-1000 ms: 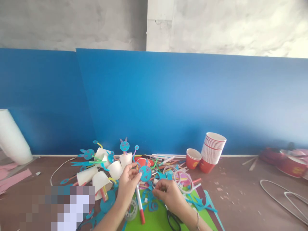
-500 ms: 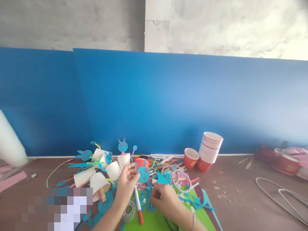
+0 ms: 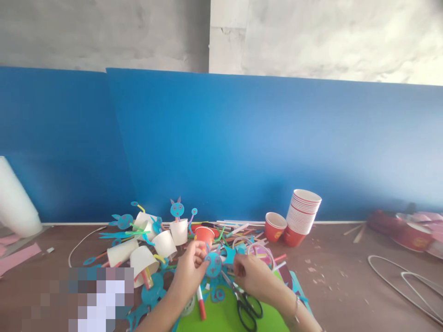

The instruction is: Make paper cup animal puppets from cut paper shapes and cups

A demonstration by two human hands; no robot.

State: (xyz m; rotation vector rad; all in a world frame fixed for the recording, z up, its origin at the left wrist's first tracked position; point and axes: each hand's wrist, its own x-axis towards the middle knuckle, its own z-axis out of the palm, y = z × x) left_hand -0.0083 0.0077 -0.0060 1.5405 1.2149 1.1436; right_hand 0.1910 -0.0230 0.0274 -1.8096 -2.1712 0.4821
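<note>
My left hand [image 3: 189, 272] pinches a round blue paper rabbit face [image 3: 213, 264] with drawn eyes and ears, held above the clutter. Just to its right, my right hand [image 3: 255, 275] has its fingers curled together; what they hold, if anything, cannot be made out. Black-handled scissors [image 3: 246, 306] lie below and between the hands on a green sheet [image 3: 221, 318]. A white marker with a red cap [image 3: 201, 305] is close to my left wrist. Under that wrist, a tape roll [image 3: 188, 306] is mostly covered. Blue paper scraps [image 3: 218, 295] lie beneath the rabbit face.
White paper cups [image 3: 143, 263] with straws and blue cutouts crowd the left. One cup carries a finished-looking rabbit figure [image 3: 177, 210]. A red cup [image 3: 275, 227] and a tall cup stack [image 3: 303, 214] stand behind right. A white cable [image 3: 398, 286] lies far right; a blue panel [image 3: 221, 147] closes the back.
My right hand has moved up and right, uncovering more of the scissors. My left hand has shifted slightly right and down with the rabbit face, baring the red cup behind it.
</note>
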